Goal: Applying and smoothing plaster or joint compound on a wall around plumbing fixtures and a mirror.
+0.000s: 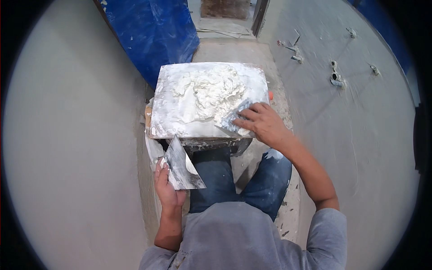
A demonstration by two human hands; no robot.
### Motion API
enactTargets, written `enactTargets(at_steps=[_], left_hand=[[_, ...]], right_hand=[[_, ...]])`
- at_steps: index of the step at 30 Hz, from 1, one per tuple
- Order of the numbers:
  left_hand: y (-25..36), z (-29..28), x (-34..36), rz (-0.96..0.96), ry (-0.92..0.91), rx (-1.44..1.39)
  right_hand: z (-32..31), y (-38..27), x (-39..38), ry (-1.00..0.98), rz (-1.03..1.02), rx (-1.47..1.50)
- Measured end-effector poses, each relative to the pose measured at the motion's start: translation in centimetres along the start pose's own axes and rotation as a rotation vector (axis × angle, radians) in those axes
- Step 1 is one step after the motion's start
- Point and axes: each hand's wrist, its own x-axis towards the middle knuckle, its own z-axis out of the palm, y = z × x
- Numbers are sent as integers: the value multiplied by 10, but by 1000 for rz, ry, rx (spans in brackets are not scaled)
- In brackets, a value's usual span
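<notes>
A square white-smeared board point(166, 90) rests on a low stand before my lap, bearing a lumpy mound of white paste point(209, 90). My left hand point(167, 184) grips a flat metal trowel point(180, 166) below the board's front left, its plate streaked with white. My right hand point(265, 121) has its fingers curled over a paste-crusted blade tool point(234, 116) at the mound's right front, touching the board. The tool's handle is hidden, so I cannot tell its exact kind.
Gray walls flank me closely, the right one point(342, 135) with several pipe stubs point(335, 76). A blue sheet point(153, 31) hangs at the back left. A doorway point(225, 13) stands beyond the board, and the concrete floor point(234, 49) runs toward it.
</notes>
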Motion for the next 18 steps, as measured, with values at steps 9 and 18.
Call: enactTargets(at_steps=[9, 18], left_hand=[[6, 5, 0, -13, -63, 16], [-6, 25, 0, -58, -18, -9]], right_hand=[[-46, 33, 4, -150, -37, 80], [-18, 29, 20, -61, -47, 136]])
